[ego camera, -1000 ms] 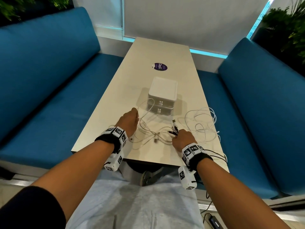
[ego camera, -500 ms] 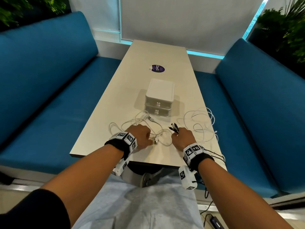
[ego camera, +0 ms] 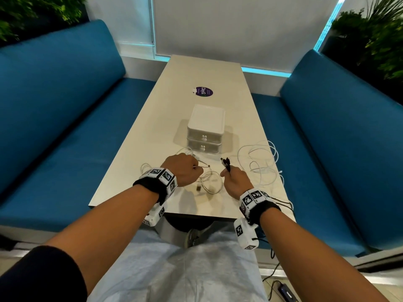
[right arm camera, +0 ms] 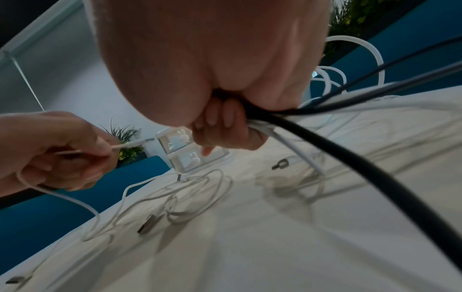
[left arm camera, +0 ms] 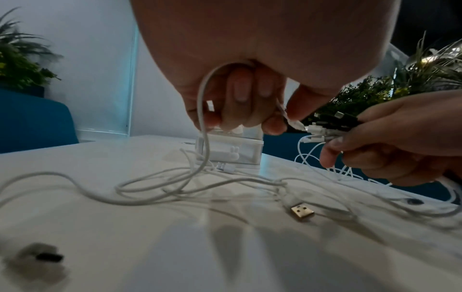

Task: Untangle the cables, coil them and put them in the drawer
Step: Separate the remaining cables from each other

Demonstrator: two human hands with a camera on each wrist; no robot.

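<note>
Loose white cables lie tangled on the pale table in front of a small white two-drawer box with both drawers closed. My left hand pinches one white cable near its plug end, a little above the table. My right hand grips a bundle of black and white cable ends, plugs sticking up. From that fist the black cables trail back over the table's near edge. More white loops lie to the right.
A gold USB plug lies on the table near my hands. Blue benches flank the table on both sides. A purple sticker sits beyond the drawer box. Plants stand in the back corners.
My left hand came back from beside the drawer box toward me and the middle, and now pinches a white cable end lifted off the table. The right hand kept holding its bundle.
</note>
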